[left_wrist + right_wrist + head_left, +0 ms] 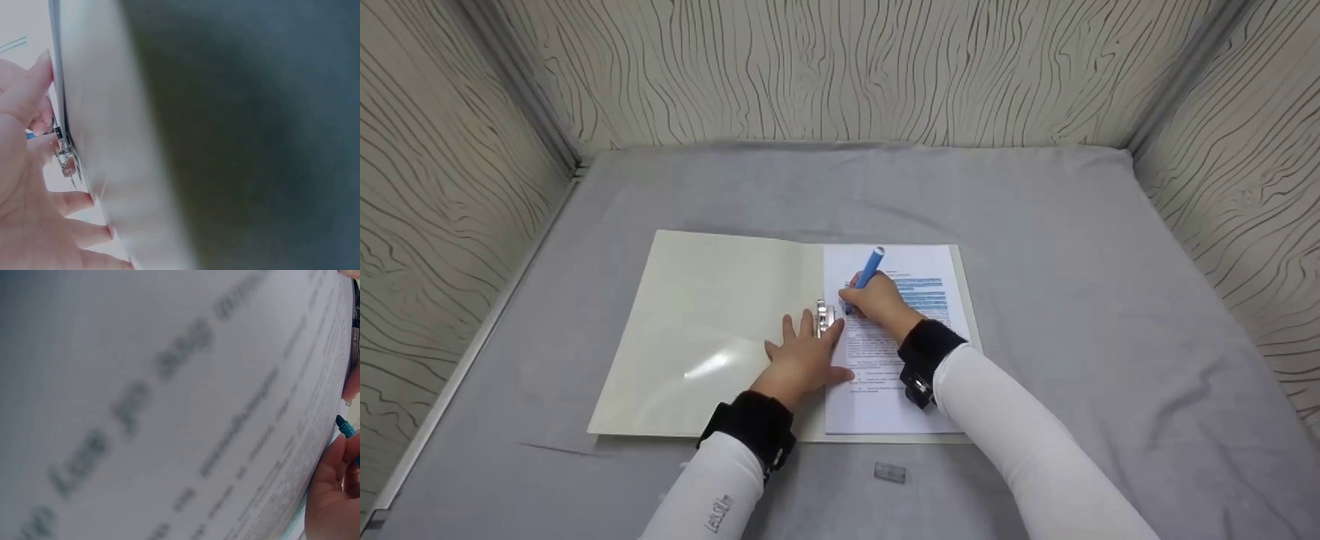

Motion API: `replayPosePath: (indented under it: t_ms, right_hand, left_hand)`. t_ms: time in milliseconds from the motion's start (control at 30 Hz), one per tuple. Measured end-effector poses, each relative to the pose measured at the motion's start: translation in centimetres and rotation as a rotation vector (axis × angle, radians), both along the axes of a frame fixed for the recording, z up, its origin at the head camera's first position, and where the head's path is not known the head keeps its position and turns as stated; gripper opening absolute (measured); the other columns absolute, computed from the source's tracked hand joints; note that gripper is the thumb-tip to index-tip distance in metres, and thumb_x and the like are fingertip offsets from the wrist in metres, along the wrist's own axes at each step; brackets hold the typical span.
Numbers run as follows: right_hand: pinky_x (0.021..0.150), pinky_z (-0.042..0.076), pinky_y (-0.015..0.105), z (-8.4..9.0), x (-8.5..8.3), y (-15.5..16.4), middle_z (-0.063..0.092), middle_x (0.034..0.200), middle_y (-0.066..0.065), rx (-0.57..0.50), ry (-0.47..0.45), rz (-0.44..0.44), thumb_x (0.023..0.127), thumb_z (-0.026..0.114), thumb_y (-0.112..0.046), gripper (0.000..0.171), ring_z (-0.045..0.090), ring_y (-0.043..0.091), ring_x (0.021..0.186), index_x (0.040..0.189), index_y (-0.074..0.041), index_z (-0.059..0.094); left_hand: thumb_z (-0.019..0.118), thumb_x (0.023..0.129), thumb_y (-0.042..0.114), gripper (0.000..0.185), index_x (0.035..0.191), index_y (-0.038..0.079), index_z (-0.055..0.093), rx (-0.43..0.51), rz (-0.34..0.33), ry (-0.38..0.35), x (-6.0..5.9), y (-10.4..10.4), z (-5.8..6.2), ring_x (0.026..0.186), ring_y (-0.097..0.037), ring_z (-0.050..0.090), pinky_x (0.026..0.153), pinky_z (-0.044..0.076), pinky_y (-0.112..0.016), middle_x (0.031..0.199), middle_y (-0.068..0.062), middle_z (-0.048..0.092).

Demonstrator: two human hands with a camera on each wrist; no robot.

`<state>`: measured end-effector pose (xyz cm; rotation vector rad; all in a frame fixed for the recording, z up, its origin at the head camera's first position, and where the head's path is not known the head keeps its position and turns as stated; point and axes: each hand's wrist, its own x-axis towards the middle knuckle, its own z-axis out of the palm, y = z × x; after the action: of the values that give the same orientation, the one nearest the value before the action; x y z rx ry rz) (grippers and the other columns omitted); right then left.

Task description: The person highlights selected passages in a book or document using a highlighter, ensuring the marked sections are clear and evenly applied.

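Observation:
A blue highlighter (870, 268) is pinched in my right hand (880, 298), its tip down near the left edge of the printed text. The sheet of paper (862, 412) lies on the right side of an opened folder (690, 300); several of its upper lines are marked in blue. My left hand (802, 358) rests with spread fingers across the folder's middle and the paper's left edge. Its index finger lies beside the metal clip (822, 319). In the right wrist view the dark tip of the highlighter (346, 427) shows just above the page.
A small grey, see-through block (890, 472) lies on the grey cloth (1057, 247) in front of the folder. Wood-patterned panels (840, 67) stand at the back and both sides. A metal rail (472, 352) runs along the left edge.

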<state>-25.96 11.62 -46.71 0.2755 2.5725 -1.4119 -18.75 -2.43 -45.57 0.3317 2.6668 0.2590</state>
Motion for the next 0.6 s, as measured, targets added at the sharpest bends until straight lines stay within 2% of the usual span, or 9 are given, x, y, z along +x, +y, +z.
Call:
replayPosePath:
  t_ms: [300, 600]
  right_hand:
    - [0.051, 0.037, 0.021, 0.06, 0.15, 0.03, 0.049, 0.061, -0.002, 0.015, 0.029, -0.016, 0.080, 0.067, -0.015, 0.016, 0.046, 0.010, 0.054, 0.074, -0.010, 0.053]
    - [0.050, 0.037, 0.021, 0.13, 0.04, 0.31, 0.049, 0.062, -0.001, -0.010, -0.018, -0.037, 0.081, 0.066, -0.016, 0.017, 0.046, 0.010, 0.053, 0.077, -0.010, 0.051]
  left_hand:
    - [0.063, 0.079, 0.057, 0.082, 0.148, 0.034, 0.026, 0.001, 0.002, 0.001, -0.01, 0.04, -0.01, 0.136, -0.047, 0.004, 0.095, 0.021, -0.071, 0.154, -0.018, 0.009]
    - [0.063, 0.079, 0.058, 0.082, 0.147, 0.033, 0.026, 0.005, 0.002, 0.003, 0.14, 0.03, 0.27, 0.136, -0.048, 0.005, 0.095, 0.021, -0.071, 0.154, -0.019, 0.009]
